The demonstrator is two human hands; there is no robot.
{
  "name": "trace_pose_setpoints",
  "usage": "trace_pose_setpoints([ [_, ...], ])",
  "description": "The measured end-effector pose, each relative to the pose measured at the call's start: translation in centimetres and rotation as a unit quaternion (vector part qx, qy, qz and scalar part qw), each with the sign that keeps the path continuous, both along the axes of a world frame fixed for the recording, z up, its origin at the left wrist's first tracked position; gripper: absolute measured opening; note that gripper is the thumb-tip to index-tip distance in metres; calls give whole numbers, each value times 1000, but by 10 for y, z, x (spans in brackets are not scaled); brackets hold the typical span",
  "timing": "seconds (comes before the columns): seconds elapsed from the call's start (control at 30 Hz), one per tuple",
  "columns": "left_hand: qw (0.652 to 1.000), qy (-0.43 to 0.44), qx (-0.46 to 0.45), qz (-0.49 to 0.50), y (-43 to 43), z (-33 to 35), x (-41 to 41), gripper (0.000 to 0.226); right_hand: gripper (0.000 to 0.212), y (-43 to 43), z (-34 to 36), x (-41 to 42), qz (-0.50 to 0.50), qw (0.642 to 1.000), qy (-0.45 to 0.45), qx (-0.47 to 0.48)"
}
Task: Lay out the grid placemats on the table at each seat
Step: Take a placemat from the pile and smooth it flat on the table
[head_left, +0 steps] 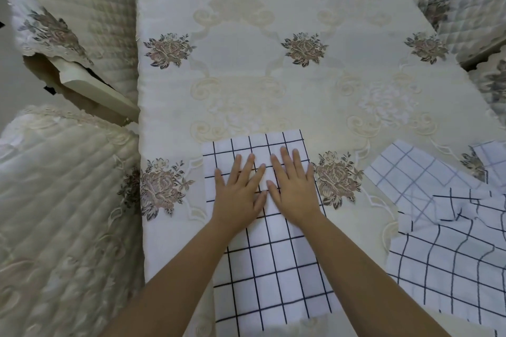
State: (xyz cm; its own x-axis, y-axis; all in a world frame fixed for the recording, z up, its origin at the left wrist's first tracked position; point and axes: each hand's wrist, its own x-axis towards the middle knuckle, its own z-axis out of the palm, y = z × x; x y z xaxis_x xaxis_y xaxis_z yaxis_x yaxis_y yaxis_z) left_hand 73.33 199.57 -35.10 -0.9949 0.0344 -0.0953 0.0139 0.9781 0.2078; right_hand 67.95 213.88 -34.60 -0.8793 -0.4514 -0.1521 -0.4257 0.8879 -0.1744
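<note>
A white placemat with a dark grid [273, 276] lies flat at the near edge of the table [273, 63], which is covered by a cream floral cloth. My left hand [238, 189] and my right hand [294, 189] both press flat on the placemat's far half, side by side, fingers straight and spread. To the right lies a loose pile of more grid placemats [449, 249], the top one rumpled, with a paler-lined one [410, 175] beneath it.
Chairs with quilted cream covers stand at the left [63, 200] and far left [74, 8]. Another covered chair [465, 8] is at the far right corner. The table's left edge runs close to the chairs.
</note>
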Motion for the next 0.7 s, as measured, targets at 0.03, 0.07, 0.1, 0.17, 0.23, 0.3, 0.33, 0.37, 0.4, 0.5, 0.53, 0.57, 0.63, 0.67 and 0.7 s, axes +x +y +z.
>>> trace_pose_setpoints([
  [0.03,1000,-3,-7,3,-2,0,-9,55,57,-5,-1,-8,-5,1000,-1,2],
  [0.07,1000,-3,-15,5,-4,0,-17,56,56,-9,0,-15,-13,1000,1,6],
  [0.1,1000,-3,-22,6,-7,0,-23,58,58,-12,0,-21,-19,1000,7,10],
  [0.17,999,2,-27,20,-12,-1,-32,60,64,-16,2,-31,-22,1000,2,14],
  [0.23,999,-2,-21,40,-17,-2,-40,62,69,-13,0,-41,-20,1000,-8,2],
  [0.3,998,-6,-19,64,-26,-1,-43,66,71,-3,-1,-49,-26,1000,4,-5],
  [0.33,997,-12,-18,81,-33,0,-43,69,72,5,-1,-52,-35,999,5,-3],
  [0.37,995,-21,-15,100,-40,1,-42,73,73,14,-1,-55,-45,999,0,2],
  [0.4,993,-28,-11,118,-47,1,-40,75,72,22,0,-58,-50,999,-3,6],
  [0.5,987,-32,-3,156,-69,5,-26,75,69,41,0,-59,-55,998,9,17],
  [0.53,986,-29,-4,162,-74,4,-21,74,68,45,0,-57,-60,998,18,12],
  [0.57,986,-24,-6,167,-78,4,-18,72,67,47,0,-57,-62,998,23,5],
  [0.63,983,-1,8,184,-80,1,-11,69,67,50,1,-56,-74,997,16,-13],
  [0.67,979,12,21,202,-79,1,-7,65,65,51,3,-56,-91,995,9,-34],
  [0.7,975,27,32,220,-76,3,-4,61,60,49,7,-53,-111,992,16,-62],
])
